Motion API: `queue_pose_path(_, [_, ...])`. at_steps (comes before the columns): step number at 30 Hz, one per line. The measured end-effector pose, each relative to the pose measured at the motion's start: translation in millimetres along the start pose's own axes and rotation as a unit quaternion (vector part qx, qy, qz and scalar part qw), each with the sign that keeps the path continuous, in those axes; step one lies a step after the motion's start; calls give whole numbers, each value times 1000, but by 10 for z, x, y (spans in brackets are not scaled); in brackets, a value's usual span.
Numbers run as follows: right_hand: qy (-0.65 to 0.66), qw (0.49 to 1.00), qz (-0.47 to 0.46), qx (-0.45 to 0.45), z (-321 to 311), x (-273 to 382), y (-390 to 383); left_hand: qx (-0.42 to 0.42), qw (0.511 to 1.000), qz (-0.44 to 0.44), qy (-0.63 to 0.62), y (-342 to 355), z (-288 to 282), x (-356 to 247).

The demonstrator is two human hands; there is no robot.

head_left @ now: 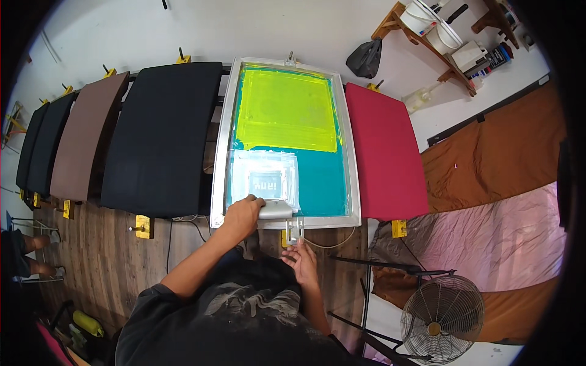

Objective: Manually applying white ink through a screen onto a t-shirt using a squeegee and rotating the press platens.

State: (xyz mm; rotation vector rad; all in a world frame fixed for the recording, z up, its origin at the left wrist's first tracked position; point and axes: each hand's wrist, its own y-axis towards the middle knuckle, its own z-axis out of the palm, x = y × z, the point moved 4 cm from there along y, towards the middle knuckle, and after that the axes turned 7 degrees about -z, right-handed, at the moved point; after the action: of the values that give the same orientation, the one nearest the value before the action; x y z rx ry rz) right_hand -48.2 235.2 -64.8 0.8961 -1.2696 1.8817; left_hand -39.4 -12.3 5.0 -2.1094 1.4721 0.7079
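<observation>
A silk-screen frame (356, 183) with silver edges lies in front of me, its mesh teal around a large yellow-green ink area (290, 110). Lower left on the mesh is a white-edged rectangle (244, 165) with a small printed design. My left hand (243, 216) is closed on a silver squeegee (278, 210) lying along the bottom of that rectangle. Below the frame's near edge, my right hand (301, 263) has its fingers loosely bent and apart. Its fingertips are at the metal bracket (294, 230); whether they press on it is hard to see.
Left of the frame stand a black padded board (162, 137), a brown board (88, 140) and more dark ones; a red board (386, 149) is at its right. A fan (442, 317) stands lower right. Wall shelves (421, 39) hold tubs. Another person's legs (39, 256) show far left.
</observation>
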Motion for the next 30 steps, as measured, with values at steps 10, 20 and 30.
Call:
queue_pose_path(10, [0,1000,-14,-18,-6,-30,18,-4,1000,9,8,55,-15,5])
queue_pose_path(20, [-30,997,-61,-38,49,-5,-25,15,1000,2,4,53,-164,-57])
queue_pose_path(30, [-52,991,-110,-60,125,34,-34,17,1000,3,-2,61,-236,-90])
